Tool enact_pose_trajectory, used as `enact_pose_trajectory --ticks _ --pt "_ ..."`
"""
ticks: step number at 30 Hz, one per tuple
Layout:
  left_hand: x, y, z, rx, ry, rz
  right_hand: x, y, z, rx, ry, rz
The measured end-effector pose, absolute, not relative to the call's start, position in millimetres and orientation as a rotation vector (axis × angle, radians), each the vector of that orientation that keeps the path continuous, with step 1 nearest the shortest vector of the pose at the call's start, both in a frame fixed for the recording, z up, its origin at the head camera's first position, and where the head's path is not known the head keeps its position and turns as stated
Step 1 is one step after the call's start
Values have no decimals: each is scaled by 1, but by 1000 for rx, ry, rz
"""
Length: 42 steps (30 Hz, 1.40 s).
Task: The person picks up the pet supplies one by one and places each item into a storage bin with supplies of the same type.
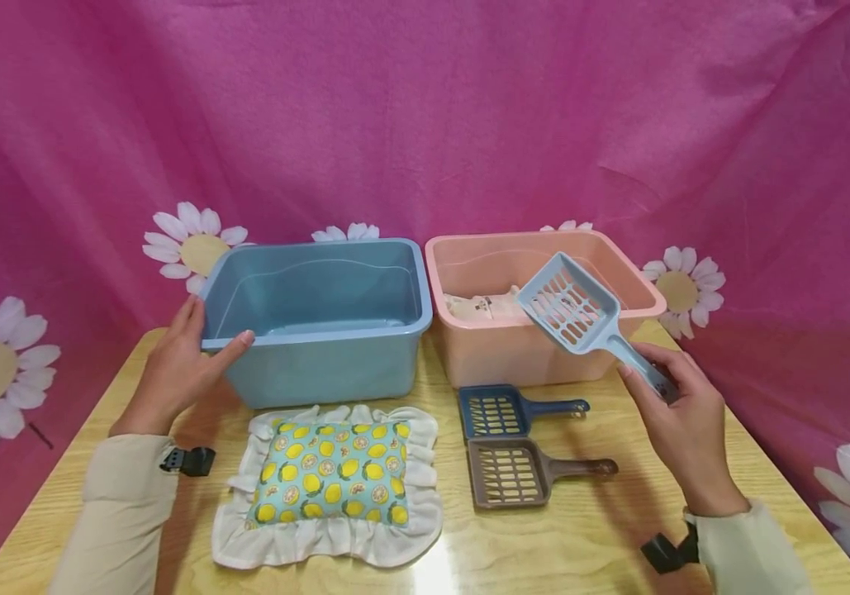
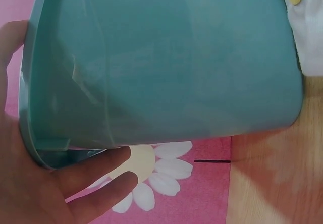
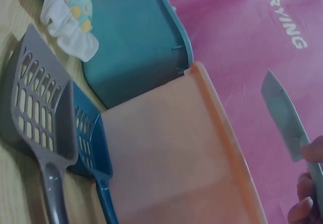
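Clock centred on the bench [image 1: 543, 545], 12 o'clock away from the wearer. On my head feed the right grip [image 1: 685, 421] sits near 3 o'clock, grasping a pale-blue litter scoop [image 1: 603, 330] by the handle, thumb on one side, fingers on the other. Scoop is held up at 2 o'clock, pan aimed between 10 and 11, crossing the near rim of the pink tub [image 1: 499, 355] from where I look; I can't judge how high it hangs. Pan broad and squarish, raised side walls, rows of rounded slots through its floor. Smooth finish, slim handle, small marks near the butt, too fine to read. My right-wrist feed catches it nearly edge-on, lip tapering to a point.

Left grip [image 1: 179, 368] near 10 o'clock: released, fingers fairly straight, touching the rim corner of the blue tub [image 1: 324, 368]. Tub deep, corners rounded, rim turned outward.

Pink tub between 1 and 2, just beside the blue one, a white printed item [image 1: 480, 307] inside. Navy scoop [image 1: 521, 411] lies between 2 and 3, brown scoop [image 1: 539, 471] at 4, both handles toward 3. Lemon-print cushion [image 1: 328, 471], white ruffle, at 8. Magenta daisy curtain [image 1: 395, 124] behind, at 12.
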<state>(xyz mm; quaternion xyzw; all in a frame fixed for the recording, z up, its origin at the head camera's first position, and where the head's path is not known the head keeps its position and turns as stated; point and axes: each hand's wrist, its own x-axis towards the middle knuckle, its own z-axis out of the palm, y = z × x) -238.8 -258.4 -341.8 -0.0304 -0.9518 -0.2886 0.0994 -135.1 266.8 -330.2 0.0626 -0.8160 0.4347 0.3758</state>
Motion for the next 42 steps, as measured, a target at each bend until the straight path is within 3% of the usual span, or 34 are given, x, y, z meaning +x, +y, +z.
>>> enact_pose_trajectory --ticks 24,42 --pt "-238 -266 -332 -104 -2776 -872 -155 247 -304 253 -2145 1205" --pt "-251 -262 -324 -158 -2880 -819 -202 246 -303 341 -2191 1421"
